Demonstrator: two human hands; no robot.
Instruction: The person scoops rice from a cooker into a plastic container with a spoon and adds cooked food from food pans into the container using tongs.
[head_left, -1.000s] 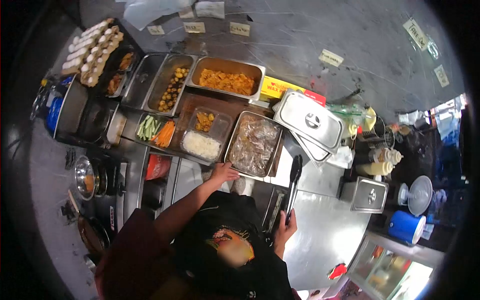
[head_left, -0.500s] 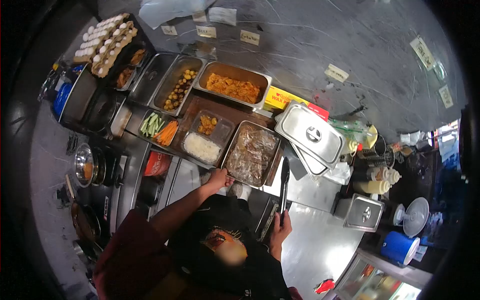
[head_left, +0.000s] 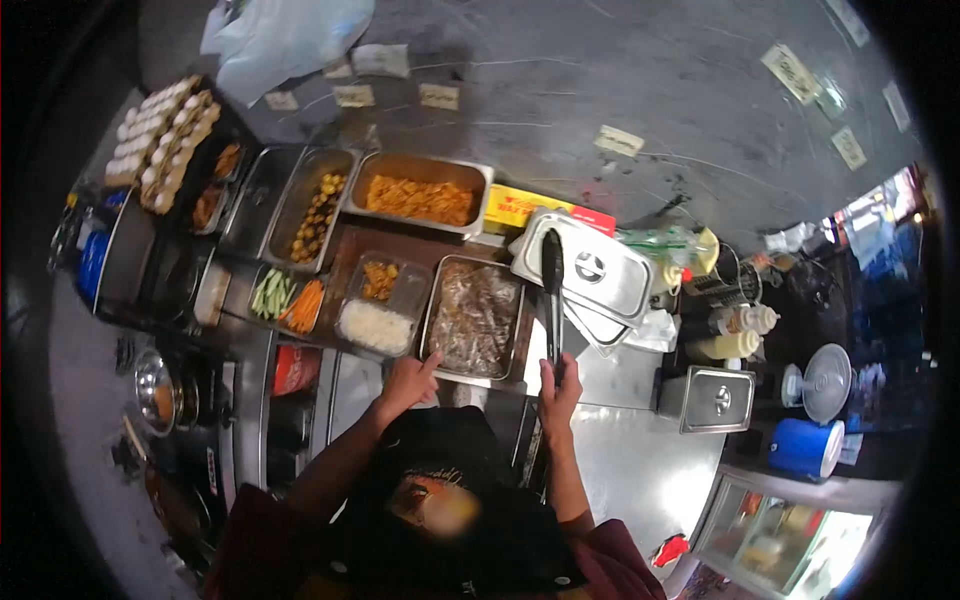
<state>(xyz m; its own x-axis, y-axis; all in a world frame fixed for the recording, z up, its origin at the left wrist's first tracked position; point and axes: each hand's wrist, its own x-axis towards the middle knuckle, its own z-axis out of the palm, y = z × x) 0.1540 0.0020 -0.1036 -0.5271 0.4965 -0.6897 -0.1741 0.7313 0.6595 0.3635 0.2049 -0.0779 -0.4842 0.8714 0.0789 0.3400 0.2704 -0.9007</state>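
My right hand [head_left: 560,388] is closed round the handle end of black-tipped tongs [head_left: 554,300], which point away from me, their tips over a steel lid [head_left: 588,268]. My left hand [head_left: 410,383] is at the near left corner of a metal tray [head_left: 474,318] of plastic-covered food, its fingers partly apart; whether they grip the rim is unclear. Left of that tray lies a clear divided container [head_left: 383,300] with white rice and a yellow-brown food. Cut cucumber and carrot sticks [head_left: 303,305] fill a small container further left.
Behind stand steel pans of orange-brown food [head_left: 420,198] and small round potatoes [head_left: 318,215], beside a yellow wax paper box [head_left: 510,208]. Egg trays [head_left: 165,140] are at the far left. Squeeze bottles [head_left: 730,345], a lidded steel container [head_left: 716,400] and a blue cooler [head_left: 805,447] are on the right.
The tongs have risen and moved forward in my right hand, their tips now over the lid. My left hand stays at the tray's near corner, with its fingers shifted. The whole view has shifted.
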